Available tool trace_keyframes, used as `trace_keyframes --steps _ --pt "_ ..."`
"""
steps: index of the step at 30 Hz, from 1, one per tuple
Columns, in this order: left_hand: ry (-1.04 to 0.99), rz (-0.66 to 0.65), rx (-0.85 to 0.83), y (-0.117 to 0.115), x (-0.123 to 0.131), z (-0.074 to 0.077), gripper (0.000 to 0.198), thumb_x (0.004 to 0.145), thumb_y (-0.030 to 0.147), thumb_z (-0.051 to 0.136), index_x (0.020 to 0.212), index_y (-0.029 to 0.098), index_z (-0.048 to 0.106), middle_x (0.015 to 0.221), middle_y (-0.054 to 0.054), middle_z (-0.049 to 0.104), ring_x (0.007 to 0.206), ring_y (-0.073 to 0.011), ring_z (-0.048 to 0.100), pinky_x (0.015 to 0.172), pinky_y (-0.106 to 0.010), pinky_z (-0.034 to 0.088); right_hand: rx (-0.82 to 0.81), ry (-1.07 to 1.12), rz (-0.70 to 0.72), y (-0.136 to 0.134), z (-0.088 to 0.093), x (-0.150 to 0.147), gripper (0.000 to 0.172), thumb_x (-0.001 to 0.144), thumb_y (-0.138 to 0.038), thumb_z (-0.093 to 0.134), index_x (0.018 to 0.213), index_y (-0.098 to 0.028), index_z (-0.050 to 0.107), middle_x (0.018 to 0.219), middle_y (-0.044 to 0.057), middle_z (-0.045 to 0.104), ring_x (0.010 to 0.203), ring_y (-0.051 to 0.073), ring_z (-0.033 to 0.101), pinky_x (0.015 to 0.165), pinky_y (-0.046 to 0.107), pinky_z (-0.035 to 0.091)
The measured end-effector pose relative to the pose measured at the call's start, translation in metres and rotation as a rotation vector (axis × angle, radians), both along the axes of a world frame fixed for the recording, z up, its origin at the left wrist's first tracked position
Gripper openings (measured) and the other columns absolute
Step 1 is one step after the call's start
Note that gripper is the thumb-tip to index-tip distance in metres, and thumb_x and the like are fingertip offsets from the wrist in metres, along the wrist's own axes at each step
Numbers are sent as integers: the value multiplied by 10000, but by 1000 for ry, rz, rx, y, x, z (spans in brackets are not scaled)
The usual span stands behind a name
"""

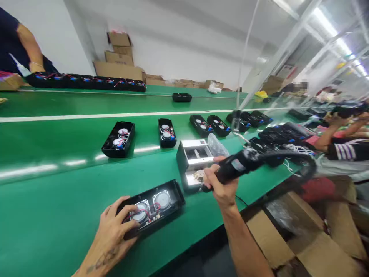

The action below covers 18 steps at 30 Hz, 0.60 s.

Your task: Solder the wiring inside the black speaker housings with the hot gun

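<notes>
My left hand [115, 227] rests on the near end of a black speaker housing [155, 206] with two round drivers and red wires, fingers curled over its edge and holding it on the green table. My right hand [220, 184] is wrapped round a black electric screwdriver [239, 167] whose cable loops off to the right. The tool's tip points down-left at a small metal screw dispenser box [193, 161] just beyond the housing.
Several open speaker housings [118, 139] lie along the green conveyor belt [57, 154]. A row of black units [86, 82] sits at the far edge by another person's arm [30, 50]. Cardboard boxes [302, 234] stand below on the right, where other people's arms [340, 138] work.
</notes>
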<state>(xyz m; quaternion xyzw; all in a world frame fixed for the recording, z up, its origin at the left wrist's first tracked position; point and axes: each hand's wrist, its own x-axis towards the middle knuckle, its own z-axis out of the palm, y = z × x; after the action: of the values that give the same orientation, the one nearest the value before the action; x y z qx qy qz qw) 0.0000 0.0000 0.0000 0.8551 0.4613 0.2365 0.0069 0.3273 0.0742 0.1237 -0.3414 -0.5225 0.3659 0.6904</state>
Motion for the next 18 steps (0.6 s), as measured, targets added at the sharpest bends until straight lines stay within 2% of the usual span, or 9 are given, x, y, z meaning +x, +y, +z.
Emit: trace_keyframes --steps 5,9,18 --pt "5 11 1 -3 3 8 164 755 173 767 836 316 761 1168 -44 737 1352 -432 493 966 -627 499 32 127 154 -36 -6 -47 317 991 -278 695 1228 -308 486 619 -123 465 410 84 439 415 223 410" --pt "14 -3 13 -1 -2 8 150 769 194 764 844 322 753 1181 -31 741 1350 -428 508 953 -628 517 37 115 271 -40 -13 -73 285 1009 -262 670 1234 -323 505 621 -127 467 415 74 429 430 201 398" --pt "58 -28 -2 1 -6 6 149 782 226 785 881 336 763 1209 -21 743 1359 -428 517 940 -618 536 24 74 323 -36 -22 -83 289 1015 -223 671 1247 -323 531 648 -122 507 445 60 445 463 202 411"
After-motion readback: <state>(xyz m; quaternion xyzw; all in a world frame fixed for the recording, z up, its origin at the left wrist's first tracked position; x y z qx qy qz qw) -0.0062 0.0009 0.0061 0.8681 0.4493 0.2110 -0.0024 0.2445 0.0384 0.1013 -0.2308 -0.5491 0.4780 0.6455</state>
